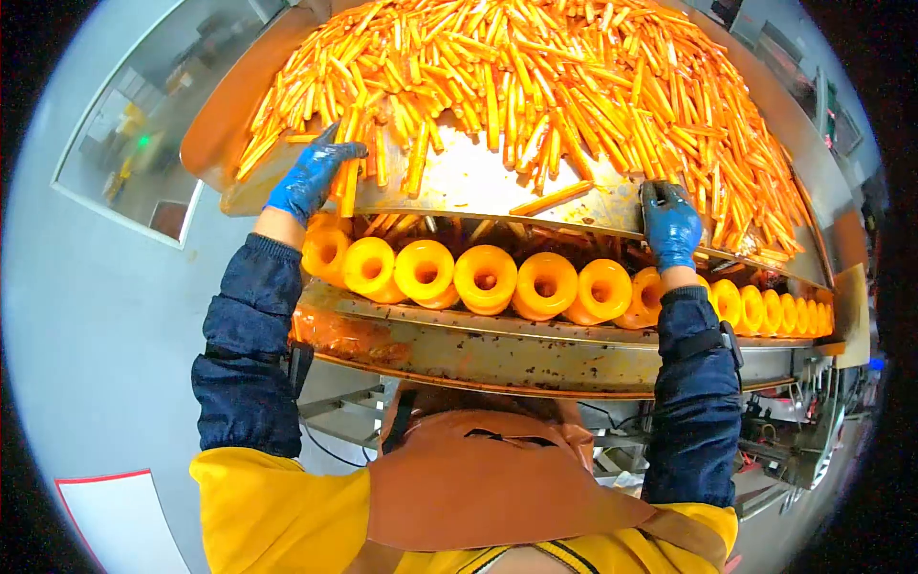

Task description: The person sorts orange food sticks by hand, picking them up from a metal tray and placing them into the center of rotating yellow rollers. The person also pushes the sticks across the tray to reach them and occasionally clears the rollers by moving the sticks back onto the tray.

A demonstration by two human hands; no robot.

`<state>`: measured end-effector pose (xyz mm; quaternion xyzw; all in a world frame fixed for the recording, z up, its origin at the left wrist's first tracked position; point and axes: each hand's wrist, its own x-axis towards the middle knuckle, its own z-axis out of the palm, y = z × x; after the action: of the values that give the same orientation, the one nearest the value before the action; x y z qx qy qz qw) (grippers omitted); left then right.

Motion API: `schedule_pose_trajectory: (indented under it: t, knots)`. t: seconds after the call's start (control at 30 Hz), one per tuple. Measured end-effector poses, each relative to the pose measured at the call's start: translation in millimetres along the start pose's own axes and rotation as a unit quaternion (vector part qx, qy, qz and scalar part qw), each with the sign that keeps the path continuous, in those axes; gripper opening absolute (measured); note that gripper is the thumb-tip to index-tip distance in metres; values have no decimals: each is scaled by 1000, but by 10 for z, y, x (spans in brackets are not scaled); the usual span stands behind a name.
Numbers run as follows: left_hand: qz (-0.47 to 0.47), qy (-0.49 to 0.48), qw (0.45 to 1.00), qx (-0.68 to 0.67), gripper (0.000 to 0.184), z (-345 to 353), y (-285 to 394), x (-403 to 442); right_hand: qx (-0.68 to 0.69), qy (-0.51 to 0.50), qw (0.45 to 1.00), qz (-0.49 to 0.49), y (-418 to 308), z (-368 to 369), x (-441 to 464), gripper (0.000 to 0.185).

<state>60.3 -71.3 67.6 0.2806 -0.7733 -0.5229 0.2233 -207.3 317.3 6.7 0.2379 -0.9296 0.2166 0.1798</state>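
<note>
My left hand [314, 176], in a blue glove, is at the left front of the metal tray [464, 182]. Its fingers and thumb close round a few long, oily orange sticks [348, 182] that point down over the tray's front edge. My right hand [671, 226], also gloved in blue, rests at the same edge farther right. Its dark fingertips are curled, and what they grip, if anything, is hard to make out. A thick heap of orange sticks [535, 67] covers the back of the tray. One loose stick [552, 198] lies between my hands.
Below the tray's edge runs a row of orange funnel-shaped cups [485, 277]. In front of them is a metal ledge [478, 352] with dark specks and oil. A pale wall with a window [134, 124] stands at left. Machine parts and cables [784, 440] are at lower right.
</note>
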Motion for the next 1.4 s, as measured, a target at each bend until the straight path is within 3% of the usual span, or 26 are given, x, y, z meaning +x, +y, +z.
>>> schedule_pose_trajectory:
  t: [0.07,0.1,0.13,0.17,0.2,0.23,0.33,0.37,0.4,0.47,0.53,0.6,0.63,0.67,0.7,0.73,0.77,0.83,0.9,0.93,1.0,1.07,1.13,1.2,1.23,1.4]
  knots:
    - [41,-60,990,121,54,-222,-119,-41,-22,2,1000,-1,15,21,-6,37]
    - [395,-107,816,410,42,-362,-74,-48,-11,-10,1000,9,-25,-27,-7,37]
    - [391,-107,817,410,42,-375,-108,-112,-11,-14,1000,8,-25,-14,-12,37]
    - [207,-81,963,155,36,-376,-160,-225,-8,-14,1000,12,-9,0,-4,37]
    - [-1,-43,992,-119,31,-288,-66,-395,-5,-14,1000,17,13,13,6,37]
    - [-43,30,983,-176,26,-234,-63,-502,-13,0,1000,1,27,32,5,37]
    - [-50,65,954,-287,32,-273,-174,-801,-18,-1,1000,8,21,23,-7,40]
    - [-115,-27,942,-314,32,-414,-295,-844,-19,-4,1000,9,7,-8,-8,40]
    - [-141,62,952,-267,36,-273,-182,-1018,-29,-16,999,21,-28,-47,4,36]
    - [-99,19,963,-251,40,-165,-157,-1229,-40,-28,998,30,-110,-55,-36,31]
    - [-111,-3,968,-224,41,-19,-23,-1450,387,71,919,-29,-301,-63,-131,19]
    - [-96,-67,969,-218,45,48,-123,-1556,467,-14,878,-104,-803,-83,-442,18]
    - [-117,-66,970,-203,45,144,-116,-1640,446,-127,878,-120,-1039,-24,-655,24]
    - [-136,-65,971,-188,45,255,-94,-1716,503,-289,811,-81,-1413,-291,-826,30]
    - [-170,-98,969,-149,48,313,-98,-1783,559,-319,760,-96,-1584,-68,-1072,34]
    - [-179,-181,953,-165,55,387,-87,-1858,609,-413,677,23,-1779,-140,-1285,34]
    - [-186,-263,930,-180,61,451,-83,-1932,587,-469,658,45,-1856,-181,-1386,33]
    - [-179,-294,906,-248,60,595,-326,-2127,560,-527,635,64,-1894,-201,-1525,32]
    - [-171,-322,876,-315,59,606,-523,-2206,604,-567,538,157,-1845,-148,-1646,27]
    - [-214,-361,860,-289,61,579,-579,-2218,600,-571,538,157,-1812,-80,-1735,27]
    - [-256,-397,840,-268,64,519,-652,-2271,614,-381,688,71,-1779,10,-1841,22]
    - [-263,-398,839,-261,60,473,-685,-2335,632,-352,670,170,-1734,-23,-1664,24]
    - [-290,-360,842,-278,59,367,-457,-2296,586,-223,777,57,-1725,48,-1416,24]
    - [-321,-276,818,-390,59,302,-509,-2272,540,-244,805,22,-1809,-18,-1237,23]
    - [-279,-174,851,-408,49,338,-416,-2298,493,-264,829,-14,-1844,-30,-1166,22]
    - [-262,-92,890,-363,49,44,-613,-2199,385,-252,879,-122,-1938,186,-1018,24]
